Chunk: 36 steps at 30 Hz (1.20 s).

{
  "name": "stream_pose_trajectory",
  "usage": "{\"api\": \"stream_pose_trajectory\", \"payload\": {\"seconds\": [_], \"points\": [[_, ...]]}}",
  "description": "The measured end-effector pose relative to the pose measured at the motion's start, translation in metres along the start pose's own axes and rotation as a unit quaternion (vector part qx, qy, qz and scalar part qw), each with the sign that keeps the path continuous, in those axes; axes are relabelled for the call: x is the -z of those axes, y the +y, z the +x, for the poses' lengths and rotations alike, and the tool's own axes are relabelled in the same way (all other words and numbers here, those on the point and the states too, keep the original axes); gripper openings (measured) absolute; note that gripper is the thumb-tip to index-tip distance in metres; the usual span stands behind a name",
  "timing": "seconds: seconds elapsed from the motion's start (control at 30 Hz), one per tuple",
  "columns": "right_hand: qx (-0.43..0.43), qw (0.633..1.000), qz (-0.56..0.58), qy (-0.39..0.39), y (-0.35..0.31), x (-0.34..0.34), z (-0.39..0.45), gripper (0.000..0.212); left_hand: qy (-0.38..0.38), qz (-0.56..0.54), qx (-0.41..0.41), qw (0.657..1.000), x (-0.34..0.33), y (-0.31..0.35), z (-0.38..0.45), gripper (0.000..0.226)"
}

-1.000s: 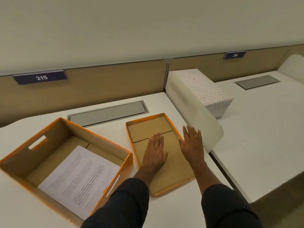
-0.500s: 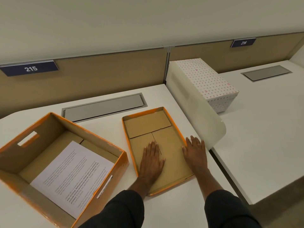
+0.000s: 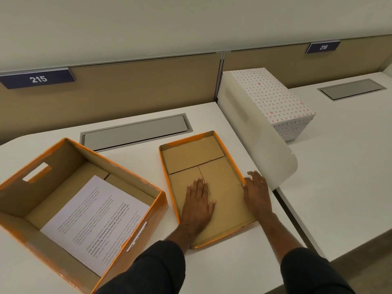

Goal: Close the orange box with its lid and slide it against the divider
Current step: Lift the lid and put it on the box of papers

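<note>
The orange box (image 3: 27,187) stands open at the left of the white desk, with a printed sheet (image 3: 93,221) lying on its brown floor. Its lid (image 3: 195,158) lies upside down to the right of it, brown inside facing up, orange rim around. My left hand (image 3: 198,205) rests flat, fingers apart, on the inside of the lid. My right hand (image 3: 255,193) lies over the lid's right rim, fingers spread, thumb at the rim. Just right of it rises the white rounded divider (image 3: 254,132).
A white box with small hearts (image 3: 273,98) stands on the neighbouring desk behind the divider. A grey cable flap (image 3: 135,132) is set into the desk behind the lid. A tan back panel carries the signs 215 (image 3: 38,79) and 216 (image 3: 323,47). The desk's front edge drops off at the lower right.
Both hands have drawn back toward me over the lid. The right hand has shifted from the lid's inside out to its right rim. The lid and the box lie as before.
</note>
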State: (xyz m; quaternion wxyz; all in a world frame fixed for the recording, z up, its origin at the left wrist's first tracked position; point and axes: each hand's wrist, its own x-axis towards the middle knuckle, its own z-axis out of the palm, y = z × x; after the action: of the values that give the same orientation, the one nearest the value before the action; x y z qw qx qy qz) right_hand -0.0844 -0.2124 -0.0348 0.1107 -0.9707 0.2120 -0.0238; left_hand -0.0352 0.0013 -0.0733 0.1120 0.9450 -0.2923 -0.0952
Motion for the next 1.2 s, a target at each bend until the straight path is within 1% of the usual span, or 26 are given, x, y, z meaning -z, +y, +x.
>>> {"api": "stream_pose_trajectory", "payload": {"seconds": [0.07, 0.13, 0.2, 0.27, 0.33, 0.37, 0.4, 0.47, 0.53, 0.6, 0.7, 0.77, 0.83, 0.9, 0.97, 1.03, 1.1, 1.2], "points": [[0.003, 0.999, 0.034, 0.019, -0.001, 0.007, 0.000, 0.023, 0.005, -0.017, -0.003, 1.000, 0.002, 0.000, 0.000, 0.074], [-0.014, 0.994, 0.110, 0.004, -0.004, 0.017, 0.000, 0.017, 0.011, -0.039, -0.006, 0.999, 0.004, 0.000, -0.001, 0.073], [-0.045, 0.980, 0.192, -0.031, -0.008, 0.031, 0.001, 0.016, 0.015, -0.070, -0.005, 0.997, 0.010, 0.000, 0.000, 0.073], [-0.061, 0.963, 0.258, -0.037, -0.014, 0.049, 0.004, 0.017, 0.019, -0.113, -0.001, 0.993, 0.020, 0.001, 0.002, 0.073], [-0.065, 0.949, 0.306, -0.036, -0.022, 0.070, 0.008, 0.020, 0.023, -0.184, 0.013, 0.982, 0.037, 0.005, 0.006, 0.069], [-0.065, 0.941, 0.329, -0.039, -0.028, 0.082, 0.010, 0.021, 0.029, -0.240, 0.028, 0.970, 0.049, 0.009, 0.008, 0.066], [-0.065, 0.932, 0.353, -0.043, -0.034, 0.093, 0.012, 0.021, 0.038, -0.306, 0.047, 0.950, 0.062, 0.014, 0.009, 0.063], [-0.060, 0.915, 0.396, -0.047, -0.046, 0.117, 0.013, 0.018, 0.049, -0.444, 0.082, 0.891, 0.094, 0.027, 0.011, 0.058], [-0.044, 0.906, 0.418, -0.044, -0.061, 0.139, 0.012, 0.016, 0.045, -0.545, 0.096, 0.832, 0.127, 0.040, 0.012, 0.059], [-0.022, 0.911, 0.411, -0.030, -0.079, 0.153, 0.011, 0.014, 0.046, -0.603, 0.098, 0.790, 0.156, 0.052, 0.011, 0.066], [0.022, 0.934, 0.357, 0.009, -0.105, 0.166, 0.005, 0.017, 0.058, -0.652, 0.109, 0.748, 0.192, 0.060, 0.008, 0.071], [0.060, 0.940, 0.334, 0.031, -0.120, 0.168, -0.002, 0.021, 0.070, -0.693, 0.119, 0.707, 0.211, 0.060, 0.004, 0.062], [0.087, 0.947, 0.303, 0.056, -0.134, 0.164, -0.011, 0.029, 0.098, -0.717, 0.138, 0.676, 0.224, 0.056, 0.001, 0.042], [0.107, 0.955, 0.265, 0.083, -0.147, 0.156, -0.022, 0.037, 0.128, -0.724, 0.165, 0.657, 0.232, 0.050, -0.002, 0.027], [0.127, 0.962, 0.219, 0.102, -0.159, 0.149, -0.031, 0.043, 0.150, -0.726, 0.186, 0.645, 0.234, 0.043, -0.006, 0.019], [0.146, 0.965, 0.189, 0.104, -0.168, 0.142, -0.039, 0.049, 0.175, -0.718, 0.206, 0.641, 0.231, 0.036, -0.010, 0.021], [0.170, 0.963, 0.186, 0.090, -0.173, 0.135, -0.045, 0.054, 0.195, -0.714, 0.219, 0.636, 0.228, 0.026, -0.015, 0.022], [0.211, 0.954, 0.203, 0.056, -0.177, 0.130, -0.046, 0.049, 0.203, -0.709, 0.240, 0.631, 0.226, 0.008, -0.023, 0.032]]}}
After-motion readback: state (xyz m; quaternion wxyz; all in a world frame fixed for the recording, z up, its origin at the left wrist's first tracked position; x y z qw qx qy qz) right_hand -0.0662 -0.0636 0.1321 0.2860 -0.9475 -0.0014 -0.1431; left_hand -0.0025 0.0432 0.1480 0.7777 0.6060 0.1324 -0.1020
